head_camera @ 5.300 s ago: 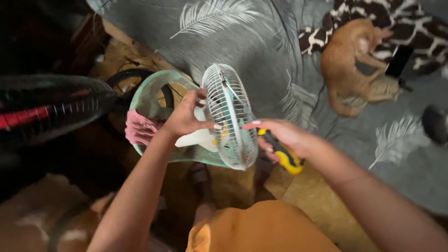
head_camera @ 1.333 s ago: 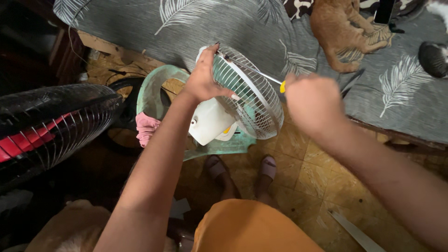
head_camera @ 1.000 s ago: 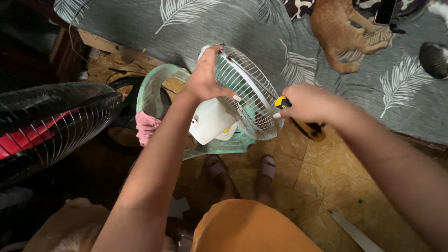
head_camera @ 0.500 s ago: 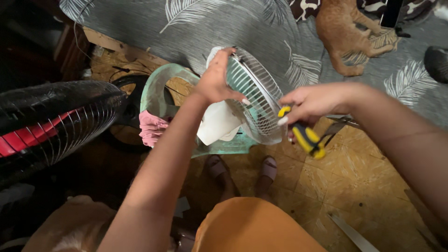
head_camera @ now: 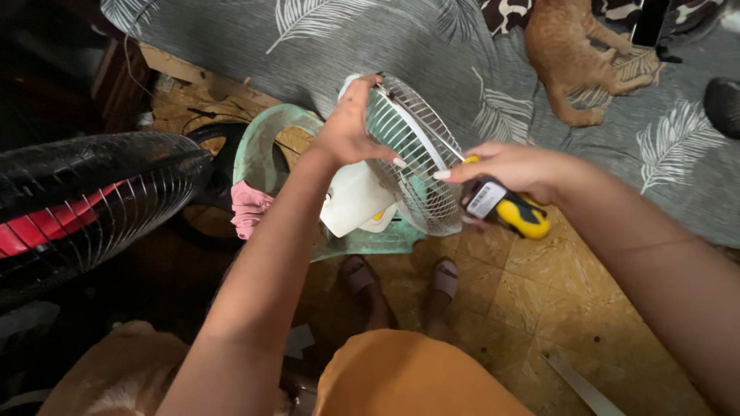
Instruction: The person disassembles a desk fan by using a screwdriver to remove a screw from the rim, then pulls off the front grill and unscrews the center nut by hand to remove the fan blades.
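A small white fan (head_camera: 362,196) with a white wire grille (head_camera: 412,166) is held up over a pale green plastic stool (head_camera: 262,150). My left hand (head_camera: 351,127) grips the top rim of the grille and the back of the fan. My right hand (head_camera: 512,169) holds a yellow and black screwdriver (head_camera: 512,212) at the grille's right edge, its metal shaft laid across the wires toward the rim.
A large black fan with red blades (head_camera: 85,204) stands at the left. A pink cloth (head_camera: 247,208) lies on the stool. A grey leaf-print mattress (head_camera: 308,46) with an orange cat (head_camera: 566,58) lies behind. My sandalled feet (head_camera: 401,281) rest on the yellow floor.
My right hand turned the screwdriver from hanging handle-down beside the grille back to pointing its shaft across the grille. The left hand kept its grip on the fan.
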